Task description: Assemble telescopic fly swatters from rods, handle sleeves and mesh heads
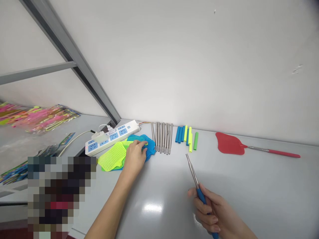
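the metal rods (163,136) are smooth and shiny. left of the rods, the swatter heads (113,156) look like perforated plastic, and the power strip (118,134) like smooth, hard plastic. right of the rods, the short tubes (190,137) look like smooth plastic, the red swatter head (230,143) like matt plastic. the tabletop (169,179) beneath the rods is smooth and glossy.

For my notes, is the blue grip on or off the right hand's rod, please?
On: the metal rod emerges from the blue grip.

Bright light, white glare on the grey tabletop (159,199)
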### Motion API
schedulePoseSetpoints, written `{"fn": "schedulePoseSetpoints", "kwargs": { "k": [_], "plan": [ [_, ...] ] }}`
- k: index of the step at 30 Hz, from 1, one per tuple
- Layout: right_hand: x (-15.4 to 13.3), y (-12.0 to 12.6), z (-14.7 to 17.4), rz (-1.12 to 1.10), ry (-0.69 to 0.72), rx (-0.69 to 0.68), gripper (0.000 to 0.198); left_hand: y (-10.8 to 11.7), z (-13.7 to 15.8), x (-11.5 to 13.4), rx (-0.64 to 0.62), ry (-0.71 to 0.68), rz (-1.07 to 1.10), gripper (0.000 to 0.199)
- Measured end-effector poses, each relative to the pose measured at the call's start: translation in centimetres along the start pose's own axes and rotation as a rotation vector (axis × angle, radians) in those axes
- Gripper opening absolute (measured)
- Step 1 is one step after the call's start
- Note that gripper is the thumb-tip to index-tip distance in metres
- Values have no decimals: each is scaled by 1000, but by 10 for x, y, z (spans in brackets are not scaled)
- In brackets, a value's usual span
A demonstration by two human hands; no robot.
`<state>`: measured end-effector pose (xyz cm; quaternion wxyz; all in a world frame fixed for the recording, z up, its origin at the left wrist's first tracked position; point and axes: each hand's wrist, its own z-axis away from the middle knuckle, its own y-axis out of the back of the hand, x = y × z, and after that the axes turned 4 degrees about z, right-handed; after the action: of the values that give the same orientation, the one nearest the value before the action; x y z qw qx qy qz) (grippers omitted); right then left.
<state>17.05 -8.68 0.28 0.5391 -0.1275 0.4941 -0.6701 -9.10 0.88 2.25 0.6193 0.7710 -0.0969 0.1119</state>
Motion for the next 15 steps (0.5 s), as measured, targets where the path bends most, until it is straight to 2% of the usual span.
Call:
{"fn": "schedulePoseSetpoints", "kwargs": {
  "k": [6,11,15],
  "plan": [
    [0,0,0,8,-2,16,36,-3,-2,-6,32,43,88,20],
    [1,1,0,10,-3,17,35,-5,-5,-8,64,-40,155,17],
    [1,1,0,21,14,2,34,-6,-5,-6,96,-50,184,17]
  ]
}}
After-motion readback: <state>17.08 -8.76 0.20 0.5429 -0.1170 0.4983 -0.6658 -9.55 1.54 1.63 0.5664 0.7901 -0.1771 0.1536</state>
